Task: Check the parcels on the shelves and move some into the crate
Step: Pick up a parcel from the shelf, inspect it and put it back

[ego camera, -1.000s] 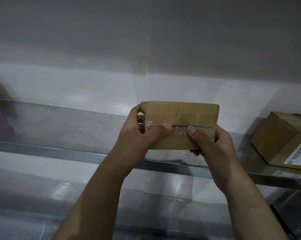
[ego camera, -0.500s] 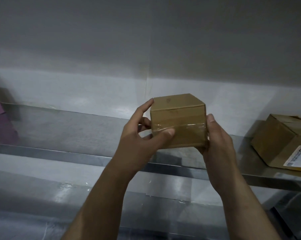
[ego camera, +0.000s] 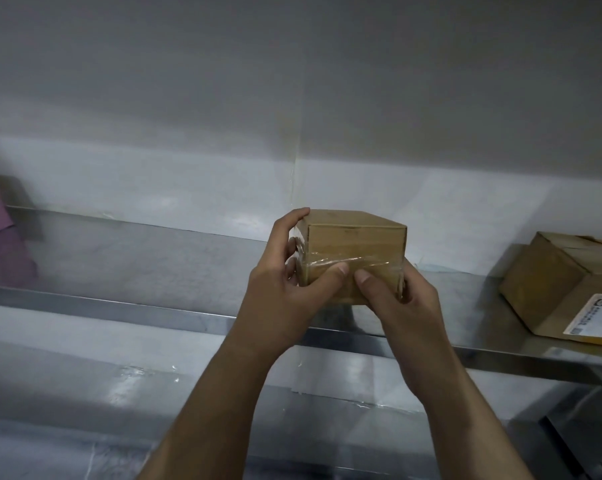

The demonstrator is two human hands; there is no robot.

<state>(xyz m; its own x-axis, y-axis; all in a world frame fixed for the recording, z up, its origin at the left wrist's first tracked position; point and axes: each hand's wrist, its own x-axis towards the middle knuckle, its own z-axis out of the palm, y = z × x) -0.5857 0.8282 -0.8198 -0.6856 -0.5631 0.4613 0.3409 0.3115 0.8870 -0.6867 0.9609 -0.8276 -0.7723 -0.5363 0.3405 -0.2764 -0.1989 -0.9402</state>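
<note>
Gripping taped cardboard box [ego camera: 355,242], brushed steel shelf [ego camera: 147,261]

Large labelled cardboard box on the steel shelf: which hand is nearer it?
Right. The right hand, gripping the small taped cardboard box, sits apart, left of the large labelled cardboard box; the left hand grips the small box's farther side.

both hands [ego camera: 285,292] [ego camera: 401,299] hold a small taped box [ego camera: 356,247] above the shelf [ego camera: 154,271].
</note>
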